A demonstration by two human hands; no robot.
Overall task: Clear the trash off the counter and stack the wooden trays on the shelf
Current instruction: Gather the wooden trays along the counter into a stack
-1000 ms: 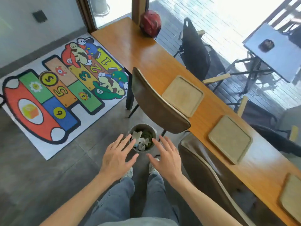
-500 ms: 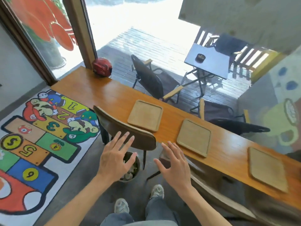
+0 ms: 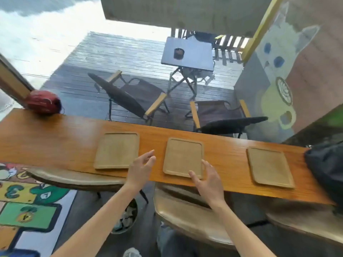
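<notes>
1. Both hands open, fingers spread, holding nothing: right hand (image 3: 207,180) overlaps the near right corner of the middle rectangular wooden tray (image 3: 182,156); contact cannot be told. Left hand (image 3: 142,168) hovers between it and the left wooden tray (image 3: 117,150).
2. Third wooden tray (image 3: 269,166) lies well apart on the long orange-brown counter (image 3: 55,138).
3. Brown chair backs (image 3: 185,214) stand against the counter's near edge; a round bin of scraps (image 3: 128,219) sits on the floor.

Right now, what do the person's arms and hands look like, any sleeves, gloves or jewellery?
Both forearms are bare up to the bottom edge of the picture, with no sleeve in view. The left hand and right hand have no gloves, and no ring, watch or bracelet shows on the fingers or wrists. Below the arms the person wears blue jeans, and a light shoe peeks in at the bottom edge.
</notes>
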